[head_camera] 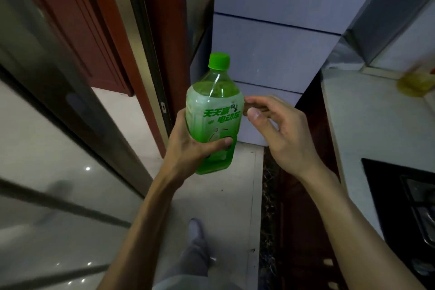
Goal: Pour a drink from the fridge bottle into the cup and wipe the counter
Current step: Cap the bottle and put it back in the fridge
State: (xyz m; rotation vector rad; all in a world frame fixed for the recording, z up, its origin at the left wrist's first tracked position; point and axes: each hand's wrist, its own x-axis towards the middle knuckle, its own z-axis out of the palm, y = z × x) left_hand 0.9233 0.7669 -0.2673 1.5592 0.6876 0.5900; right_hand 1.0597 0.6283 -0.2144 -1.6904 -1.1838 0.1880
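A green plastic bottle (215,110) with a green cap and a green label stands upright in the middle of the head view, held over the floor. My left hand (193,146) grips its lower half, thumb across the front. My right hand (277,129) hovers just right of the bottle with fingers apart and curled, its fingertips almost touching the bottle's side; it holds nothing. A blurred yellowish cup-like thing (415,83) sits on the white counter (372,125) at the far right.
A black stove top (404,198) is set into the counter at the lower right. Dark red cabinet fronts (303,219) run below it. A tiled wall (270,30) rises ahead. A glass sliding door frame (77,113) stands to the left. My foot (196,233) is on the tiled floor.
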